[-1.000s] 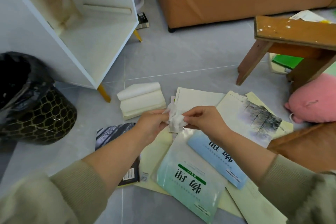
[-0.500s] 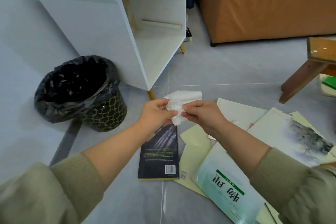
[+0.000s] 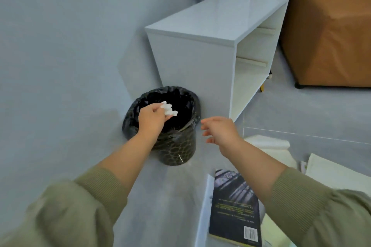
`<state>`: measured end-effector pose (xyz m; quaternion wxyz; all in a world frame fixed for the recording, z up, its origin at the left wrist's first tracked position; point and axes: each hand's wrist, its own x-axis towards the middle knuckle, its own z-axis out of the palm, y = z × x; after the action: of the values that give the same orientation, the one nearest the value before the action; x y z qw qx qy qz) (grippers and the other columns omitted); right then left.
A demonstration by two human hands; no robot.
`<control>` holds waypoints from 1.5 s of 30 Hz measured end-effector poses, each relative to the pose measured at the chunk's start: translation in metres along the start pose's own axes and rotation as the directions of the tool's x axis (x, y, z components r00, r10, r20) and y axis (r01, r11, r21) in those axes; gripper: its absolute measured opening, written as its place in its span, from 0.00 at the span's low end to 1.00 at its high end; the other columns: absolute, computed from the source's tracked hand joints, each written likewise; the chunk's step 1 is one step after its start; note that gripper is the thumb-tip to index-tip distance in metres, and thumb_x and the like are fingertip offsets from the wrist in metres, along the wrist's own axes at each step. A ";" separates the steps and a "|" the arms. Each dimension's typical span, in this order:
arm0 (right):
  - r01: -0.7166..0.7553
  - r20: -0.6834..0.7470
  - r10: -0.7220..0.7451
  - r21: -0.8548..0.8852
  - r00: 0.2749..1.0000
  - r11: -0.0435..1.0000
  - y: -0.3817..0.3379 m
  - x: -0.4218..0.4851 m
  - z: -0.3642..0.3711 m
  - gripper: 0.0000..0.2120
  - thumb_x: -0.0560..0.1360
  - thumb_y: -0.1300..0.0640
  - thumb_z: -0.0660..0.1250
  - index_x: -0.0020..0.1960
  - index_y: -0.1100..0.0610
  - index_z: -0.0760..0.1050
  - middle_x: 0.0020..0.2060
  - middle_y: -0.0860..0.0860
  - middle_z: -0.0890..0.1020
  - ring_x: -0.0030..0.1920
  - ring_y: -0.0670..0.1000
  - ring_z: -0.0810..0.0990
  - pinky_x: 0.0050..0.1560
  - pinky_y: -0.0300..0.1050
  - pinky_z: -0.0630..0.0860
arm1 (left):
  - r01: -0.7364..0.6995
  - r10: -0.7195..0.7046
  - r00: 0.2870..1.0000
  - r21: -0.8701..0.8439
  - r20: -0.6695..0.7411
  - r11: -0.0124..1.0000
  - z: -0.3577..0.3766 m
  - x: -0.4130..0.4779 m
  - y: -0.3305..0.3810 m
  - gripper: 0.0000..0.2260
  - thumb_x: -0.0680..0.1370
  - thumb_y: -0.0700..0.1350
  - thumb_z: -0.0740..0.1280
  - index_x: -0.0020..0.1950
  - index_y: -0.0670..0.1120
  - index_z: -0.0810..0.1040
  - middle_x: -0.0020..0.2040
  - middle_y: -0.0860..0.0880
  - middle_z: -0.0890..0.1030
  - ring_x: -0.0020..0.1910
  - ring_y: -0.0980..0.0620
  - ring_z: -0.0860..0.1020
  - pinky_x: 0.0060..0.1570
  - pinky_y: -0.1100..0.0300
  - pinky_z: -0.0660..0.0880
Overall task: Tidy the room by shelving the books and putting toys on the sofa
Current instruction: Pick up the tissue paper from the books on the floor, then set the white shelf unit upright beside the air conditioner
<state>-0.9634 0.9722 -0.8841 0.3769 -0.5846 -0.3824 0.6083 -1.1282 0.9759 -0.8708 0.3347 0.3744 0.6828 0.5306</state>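
Observation:
My left hand (image 3: pixel 151 116) holds a crumpled white tissue (image 3: pixel 169 108) over the mouth of a black-lined waste bin (image 3: pixel 176 152). My right hand (image 3: pixel 219 130) hovers to the right of the bin, fingers spread and holding nothing. A dark-covered book (image 3: pixel 234 204) lies on the floor below my right forearm. More pale books (image 3: pixel 331 172) lie at the right edge, one open white book (image 3: pixel 269 142) behind my right wrist. The white open shelf unit (image 3: pixel 216 32) stands behind the bin. The orange sofa (image 3: pixel 329 36) is at the upper right.
A grey wall fills the left side. Grey tiled floor runs between the shelf unit and the sofa. The bin stands against the shelf unit's side panel.
The view swung left toward the bin. My left hand carried the tissue from above the books to over the bin. My right hand let go of the tissue and opened.

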 end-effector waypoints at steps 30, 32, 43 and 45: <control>0.163 -0.478 -0.467 -0.548 0.744 0.820 -0.017 -0.027 -0.193 0.17 0.76 0.63 0.61 0.65 0.58 0.70 0.63 0.54 0.69 0.55 0.49 0.73 0.53 0.39 0.68 | -0.645 0.390 0.682 0.258 0.618 0.719 0.181 -0.108 0.011 0.24 0.80 0.41 0.60 0.75 0.46 0.59 0.77 0.48 0.56 0.75 0.51 0.55 0.71 0.63 0.51; 0.128 -0.478 -0.434 -0.547 0.764 0.827 -0.043 -0.046 -0.210 0.18 0.76 0.63 0.60 0.65 0.58 0.69 0.64 0.53 0.68 0.55 0.48 0.72 0.54 0.40 0.69 | -0.627 0.366 0.686 0.255 0.629 0.736 0.190 -0.124 0.042 0.23 0.81 0.41 0.60 0.75 0.47 0.59 0.77 0.48 0.56 0.75 0.51 0.55 0.71 0.63 0.51; 0.032 -0.379 -0.341 -0.628 0.860 0.777 -0.267 -0.143 -0.248 0.19 0.76 0.65 0.61 0.66 0.60 0.69 0.64 0.55 0.69 0.64 0.53 0.71 0.57 0.40 0.67 | -0.456 0.188 0.768 0.317 0.612 0.831 0.169 -0.169 0.293 0.21 0.82 0.42 0.55 0.75 0.45 0.59 0.77 0.47 0.56 0.75 0.52 0.54 0.69 0.68 0.50; 0.022 -0.344 -0.326 -0.657 0.881 0.753 -0.319 -0.161 -0.250 0.19 0.76 0.64 0.62 0.67 0.60 0.69 0.64 0.56 0.69 0.64 0.54 0.70 0.58 0.40 0.66 | -0.423 0.157 0.796 0.351 0.585 0.835 0.162 -0.171 0.348 0.22 0.82 0.42 0.56 0.76 0.44 0.58 0.77 0.46 0.56 0.75 0.50 0.54 0.70 0.65 0.51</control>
<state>-0.7043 0.9672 -0.5333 0.2890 -0.7588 -0.5245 0.2562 -0.8508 0.9585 -0.5555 0.3228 0.6789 0.6008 0.2719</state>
